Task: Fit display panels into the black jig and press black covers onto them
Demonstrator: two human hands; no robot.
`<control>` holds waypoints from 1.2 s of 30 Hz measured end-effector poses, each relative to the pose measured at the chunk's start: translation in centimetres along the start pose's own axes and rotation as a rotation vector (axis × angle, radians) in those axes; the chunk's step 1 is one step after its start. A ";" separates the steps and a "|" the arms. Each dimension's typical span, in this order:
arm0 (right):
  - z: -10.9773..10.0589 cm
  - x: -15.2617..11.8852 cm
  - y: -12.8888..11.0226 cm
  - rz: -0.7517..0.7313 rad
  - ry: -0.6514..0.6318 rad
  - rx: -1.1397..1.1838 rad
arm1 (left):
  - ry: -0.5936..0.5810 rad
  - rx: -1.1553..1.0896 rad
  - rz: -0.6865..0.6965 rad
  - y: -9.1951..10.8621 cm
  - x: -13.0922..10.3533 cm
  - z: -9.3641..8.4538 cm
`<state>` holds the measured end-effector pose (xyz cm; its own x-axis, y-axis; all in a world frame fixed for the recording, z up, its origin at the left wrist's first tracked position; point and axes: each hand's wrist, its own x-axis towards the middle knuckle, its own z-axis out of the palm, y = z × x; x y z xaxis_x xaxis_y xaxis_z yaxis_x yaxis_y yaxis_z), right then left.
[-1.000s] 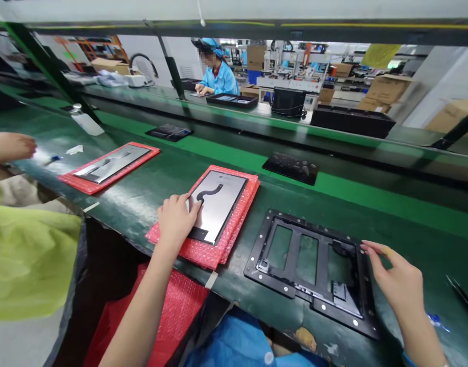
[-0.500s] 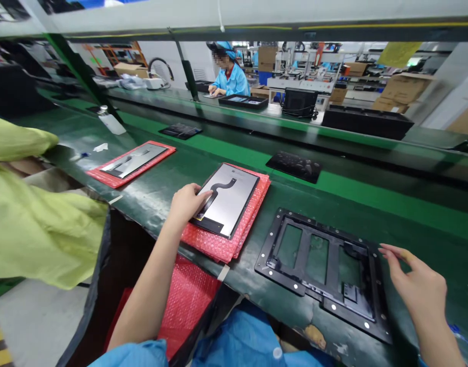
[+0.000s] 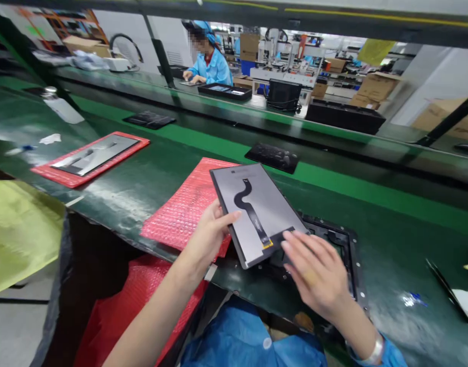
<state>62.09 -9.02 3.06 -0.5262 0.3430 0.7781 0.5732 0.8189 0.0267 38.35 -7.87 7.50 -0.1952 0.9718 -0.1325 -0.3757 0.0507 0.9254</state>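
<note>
A grey display panel (image 3: 270, 196) with a curved black flex cable is raised and tilted above the bench. My left hand (image 3: 214, 227) grips its left edge, thumb on the grey face. At the panel's lower right edge is my right hand (image 3: 318, 265), its fingertips at the black strip; whether they grip it cannot be made out. Under the panel and my right hand, a black frame (image 3: 354, 255) lies partly hidden. Red bubble wrap (image 3: 184, 204) lies on the bench to the left of the panel.
Another panel (image 3: 100, 153) rests on red wrap at the left, near a white bottle (image 3: 65, 109). Dark plates (image 3: 272, 157) lie on the green strip. Tweezers (image 3: 447, 290) are at the far right. A person in blue (image 3: 209, 63) sits across the bench.
The panel has been lifted off the red wrap and moved right, over the frame, in my left hand. My right hand has come left to the panel's edge. The view has shifted right.
</note>
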 end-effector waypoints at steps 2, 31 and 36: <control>0.6 0.8 -0.6 -0.051 -0.008 0.005 | -0.077 -0.037 -0.060 -1.2 -0.5 1.8; -3.6 -3.6 6.7 1.824 0.220 0.587 | -0.475 0.910 0.247 -10.0 3.8 -2.3; -3.6 -4.3 7.0 1.796 0.185 0.524 | -0.478 0.942 0.302 -10.8 4.0 -2.3</control>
<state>70.62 -6.36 2.17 0.4898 0.8216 -0.2917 0.0494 -0.3602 -0.9316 39.52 -5.07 -3.89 0.2851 0.9524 0.1079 0.5102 -0.2461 0.8241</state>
